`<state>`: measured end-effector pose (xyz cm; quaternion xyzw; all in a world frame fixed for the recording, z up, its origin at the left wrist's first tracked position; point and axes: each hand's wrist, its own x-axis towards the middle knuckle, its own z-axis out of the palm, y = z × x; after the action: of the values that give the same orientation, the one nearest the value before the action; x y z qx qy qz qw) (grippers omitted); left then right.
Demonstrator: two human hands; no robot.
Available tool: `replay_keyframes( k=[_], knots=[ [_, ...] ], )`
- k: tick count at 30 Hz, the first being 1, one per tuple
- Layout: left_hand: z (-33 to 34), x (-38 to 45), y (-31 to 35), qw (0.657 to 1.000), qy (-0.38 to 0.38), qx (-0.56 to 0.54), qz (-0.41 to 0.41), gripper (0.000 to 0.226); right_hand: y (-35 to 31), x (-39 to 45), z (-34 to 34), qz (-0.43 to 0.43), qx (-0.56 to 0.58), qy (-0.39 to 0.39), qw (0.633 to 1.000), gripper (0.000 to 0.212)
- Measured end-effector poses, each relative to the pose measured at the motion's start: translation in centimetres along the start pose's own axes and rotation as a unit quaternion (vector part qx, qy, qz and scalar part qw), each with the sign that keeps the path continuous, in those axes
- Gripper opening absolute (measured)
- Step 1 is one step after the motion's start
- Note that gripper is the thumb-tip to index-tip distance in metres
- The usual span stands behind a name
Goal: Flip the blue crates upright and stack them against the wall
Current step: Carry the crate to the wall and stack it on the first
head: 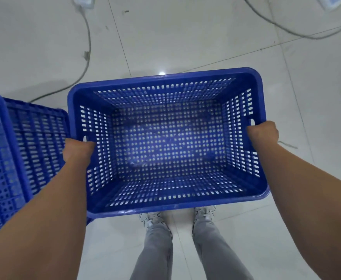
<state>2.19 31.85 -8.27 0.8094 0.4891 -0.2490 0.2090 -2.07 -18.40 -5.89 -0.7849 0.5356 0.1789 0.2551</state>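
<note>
A white tiled floor (206, 37) carries grey cables (86, 55). Above it, an upright blue perforated crate (165, 138), open side up with nothing inside, is held over the person's sneakers (155, 218). A second blue crate (14, 148) lies overturned just beside its left edge. The left hand (75, 151) and right hand (264, 134) each clamp a short-side rim at the handle slots. No writing is legible.

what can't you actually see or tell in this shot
All in the head view:
- The wall: not in frame, only the tiled floor.
- Second blue crate: cut off by the left edge and crossed by the left forearm, so its full shape is unclear.
- Fingers of the left hand and right hand: hidden behind the held crate's side walls.
- Shoes: mostly covered by the held crate.
</note>
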Motion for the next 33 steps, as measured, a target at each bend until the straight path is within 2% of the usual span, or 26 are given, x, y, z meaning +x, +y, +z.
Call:
replay_keyframes(
  k=[8,14,18,21,27,33],
  knots=[
    [0.4,2.1,0.2,0.991,-0.051,-0.115,-0.034,0.051,-0.3,1.6,-0.4,0.068,0.093,-0.047,0.992,0.038],
    [0.1,3.0,-0.8,0.988,-0.033,-0.141,-0.045,0.051,-1.0,-0.4,-0.8,0.033,0.045,-0.010,0.998,0.015],
    [-0.7,1.6,-2.3,0.989,-0.018,-0.139,-0.044,0.049,-0.6,-2.1,-2.0,0.026,0.040,0.005,0.999,0.021],
    [-2.7,-1.1,-3.1,0.994,-0.008,-0.108,-0.030,0.046,-0.6,-4.1,-4.2,0.015,0.024,0.022,0.999,0.027],
    [-9.7,-9.1,-3.1,0.998,-0.003,-0.061,0.021,0.026,-1.5,-9.7,-10.9,0.011,-0.014,0.017,1.000,0.023],
    [-16.6,-15.4,-6.5,0.998,0.026,-0.049,0.002,0.038,-2.8,-16.2,-17.3,-0.028,-0.026,0.002,0.999,0.015]
  ],
)
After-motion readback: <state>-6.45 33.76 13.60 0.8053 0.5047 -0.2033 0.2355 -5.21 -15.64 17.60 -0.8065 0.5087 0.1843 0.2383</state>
